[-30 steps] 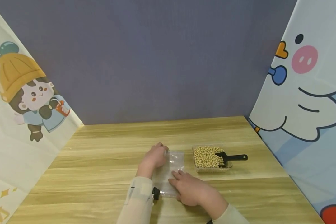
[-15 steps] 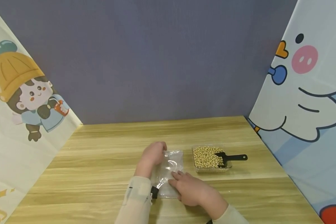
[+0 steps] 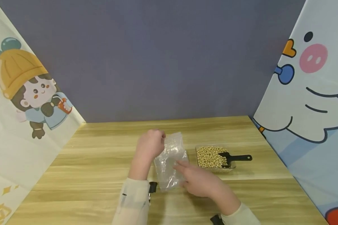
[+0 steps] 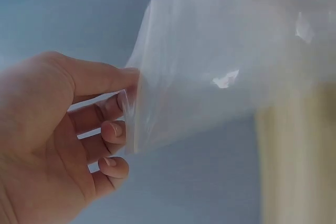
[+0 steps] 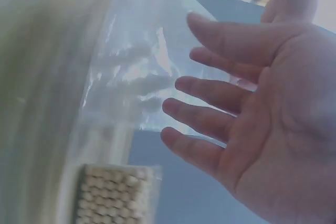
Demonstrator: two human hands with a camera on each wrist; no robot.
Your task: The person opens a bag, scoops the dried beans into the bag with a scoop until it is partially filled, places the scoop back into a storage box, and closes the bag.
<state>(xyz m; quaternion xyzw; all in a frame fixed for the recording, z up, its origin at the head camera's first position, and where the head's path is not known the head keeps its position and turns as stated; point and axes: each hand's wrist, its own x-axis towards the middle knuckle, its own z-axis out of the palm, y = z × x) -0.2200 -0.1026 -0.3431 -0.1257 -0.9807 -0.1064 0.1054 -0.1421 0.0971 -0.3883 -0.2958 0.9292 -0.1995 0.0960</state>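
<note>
A clear plastic zip bag (image 3: 173, 150) is tilted up off the wooden table, its far end raised. My left hand (image 3: 150, 145) pinches the bag's edge between thumb and fingers; the left wrist view shows the thumb (image 4: 105, 78) on the film and the other fingers curled behind. Beside the bag's near right side is my right hand (image 3: 201, 179), its fingers spread and nearly straight. In the right wrist view those fingertips (image 5: 170, 106) overlap the bag, with nothing gripped.
To the right of the bag stands a clear rectangular container (image 3: 218, 170) filled with soybeans (image 3: 209, 156). A black scoop (image 3: 239, 158) rests in them, handle pointing right. A grey panel (image 3: 163, 62) backs the wooden table (image 3: 95, 162), with printed panels at both sides.
The bag lay flat on the table; my left hand has lifted its far end up and away, and the bag has tilted. My right hand has shifted slightly up and right.
</note>
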